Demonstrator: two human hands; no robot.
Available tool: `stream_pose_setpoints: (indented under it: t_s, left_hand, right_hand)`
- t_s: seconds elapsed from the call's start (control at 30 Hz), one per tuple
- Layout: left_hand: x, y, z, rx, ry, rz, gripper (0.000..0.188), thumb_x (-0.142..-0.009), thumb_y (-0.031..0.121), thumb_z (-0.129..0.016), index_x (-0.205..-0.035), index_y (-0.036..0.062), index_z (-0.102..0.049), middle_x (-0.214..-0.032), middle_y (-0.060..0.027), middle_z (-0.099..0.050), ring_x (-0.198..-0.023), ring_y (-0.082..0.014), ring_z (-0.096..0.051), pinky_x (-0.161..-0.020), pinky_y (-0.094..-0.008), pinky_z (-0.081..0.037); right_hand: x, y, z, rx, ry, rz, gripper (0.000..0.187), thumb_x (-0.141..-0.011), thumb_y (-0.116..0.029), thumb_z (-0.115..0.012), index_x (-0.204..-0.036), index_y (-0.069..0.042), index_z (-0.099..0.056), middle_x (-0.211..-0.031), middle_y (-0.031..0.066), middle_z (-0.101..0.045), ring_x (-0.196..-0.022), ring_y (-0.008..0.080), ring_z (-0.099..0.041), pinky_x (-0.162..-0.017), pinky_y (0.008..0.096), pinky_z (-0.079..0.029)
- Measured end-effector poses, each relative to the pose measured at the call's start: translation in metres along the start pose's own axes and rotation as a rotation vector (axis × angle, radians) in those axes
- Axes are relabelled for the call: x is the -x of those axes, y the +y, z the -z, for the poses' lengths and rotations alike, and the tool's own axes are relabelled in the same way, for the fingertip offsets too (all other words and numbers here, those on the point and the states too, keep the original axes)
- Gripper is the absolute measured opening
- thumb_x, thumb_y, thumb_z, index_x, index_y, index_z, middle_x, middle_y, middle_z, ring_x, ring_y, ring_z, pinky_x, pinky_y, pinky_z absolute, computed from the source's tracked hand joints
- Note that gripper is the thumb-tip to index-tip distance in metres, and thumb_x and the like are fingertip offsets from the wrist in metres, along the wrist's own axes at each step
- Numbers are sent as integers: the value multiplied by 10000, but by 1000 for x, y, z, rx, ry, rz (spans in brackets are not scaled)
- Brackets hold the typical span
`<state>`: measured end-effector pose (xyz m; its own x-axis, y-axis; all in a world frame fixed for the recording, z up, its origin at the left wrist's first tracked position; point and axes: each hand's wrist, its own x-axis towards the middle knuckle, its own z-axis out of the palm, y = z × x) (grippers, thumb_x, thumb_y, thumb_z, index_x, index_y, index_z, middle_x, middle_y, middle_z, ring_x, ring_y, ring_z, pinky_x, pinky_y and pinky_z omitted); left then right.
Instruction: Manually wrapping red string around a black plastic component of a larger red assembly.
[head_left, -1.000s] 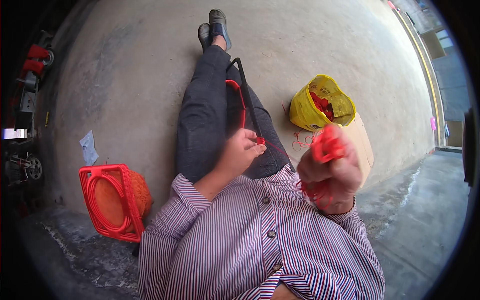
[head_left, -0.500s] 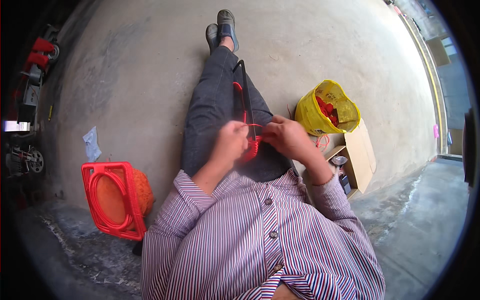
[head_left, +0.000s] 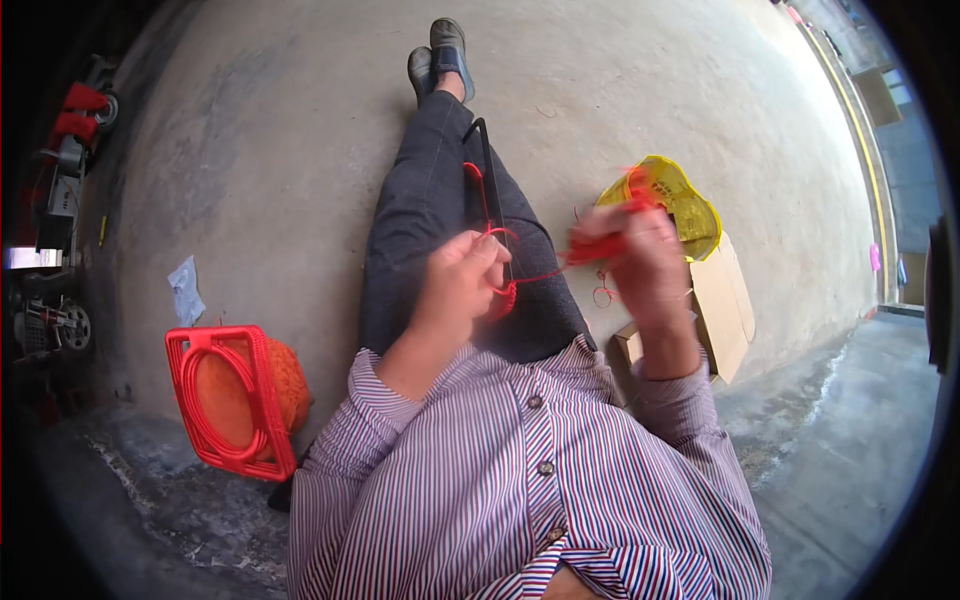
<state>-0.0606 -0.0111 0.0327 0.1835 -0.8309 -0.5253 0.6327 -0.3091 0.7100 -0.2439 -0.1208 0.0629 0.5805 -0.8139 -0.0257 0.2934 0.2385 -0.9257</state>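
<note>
A thin black rod frame (head_left: 486, 150) lies along my lap, with a red strip (head_left: 475, 172) beside its upper part. Red cord (head_left: 509, 298) is wound in close turns round its lower end. My left hand (head_left: 458, 285) is closed at the frame and pinches a thin red strand. From there the strand (head_left: 540, 275) runs across to my right hand (head_left: 648, 262), which is raised out to the right, smeared by motion. A loose bundle of red cord (head_left: 600, 247) is gripped in that hand, in front of the yellow container.
A yellow bag-like container (head_left: 705, 225) stands on the floor at right, beside an open cardboard box (head_left: 728, 310). At left, a red cord-wrapped frame (head_left: 180, 385) leans on a round orange object (head_left: 288, 385). A pale blue scrap (head_left: 185, 290) lies beyond it.
My right hand has moved from beside the left hand out to the right, lifting the red cord bundle from the container and stretching a strand. The left hand stays near the frame.
</note>
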Motion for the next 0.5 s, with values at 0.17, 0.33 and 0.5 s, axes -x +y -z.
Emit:
stream_pose_setpoints:
  t_s: [0.17, 0.33, 0.5]
  left_hand:
    - [-20, -25, 16, -72, 24, 98, 209, -965, 228, -531, -863, 45, -538, -713, -28, -538, -418, -43, -379, -346, -191, -241]
    - [-22, -24, 14, -41, -15, 131, 193, -961, 229, -532, -881, 55, -510, -839, -87, -618, -425, -56, -433, -341, -194, -264]
    - [-22, -27, 14, -64, -50, 124, 208, -961, 238, -517, -871, 52, -499, -870, -131, -644, -409, -84, -449, -336, -208, -268]
  right_hand:
    - [27, -98, 39, -502, -26, 153, 275, -1043, -293, -337, -899, -89, -452, -589, -45, -330, -491, 48, -270, -471, 230, -274]
    - [42, -113, 66, -239, 59, 329, 245, -1015, -279, -414, -908, -63, -455, -607, -58, -334, -481, 32, -259, -420, 213, -240]
    - [17, -1, 19, 183, 244, -244, 233, -949, -244, -520, -1017, -49, -629, -636, -86, -392, -478, 27, -333, -419, 212, -276]
